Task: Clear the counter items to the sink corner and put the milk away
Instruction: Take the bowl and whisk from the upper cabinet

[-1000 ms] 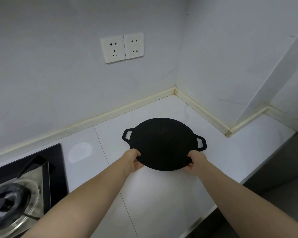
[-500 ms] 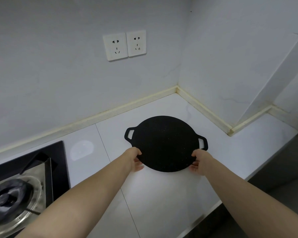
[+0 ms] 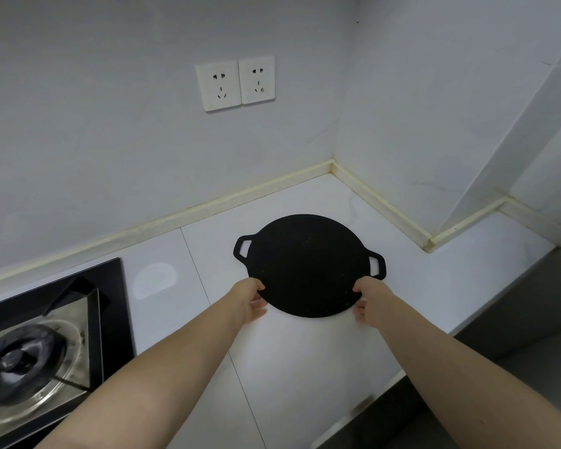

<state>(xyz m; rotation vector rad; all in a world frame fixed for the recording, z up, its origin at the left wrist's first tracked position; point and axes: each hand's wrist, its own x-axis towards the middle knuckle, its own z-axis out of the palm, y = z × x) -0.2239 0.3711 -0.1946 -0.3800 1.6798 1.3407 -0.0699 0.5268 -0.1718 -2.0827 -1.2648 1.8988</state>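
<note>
Head view: left hand and right hand pinch black griddle (near rim).

Location type: domestic kitchen. Identifying features:
- A built-in gas hob with a black glass surround and a round burner sits at the left edge of the countertop.
- The countertop is white and glossy, meeting pale walls along a cream sealing strip.
- Two wall sockets are mounted above it.
- A flat black pan with two loop handles lies near the countertop's back corner.
</note>
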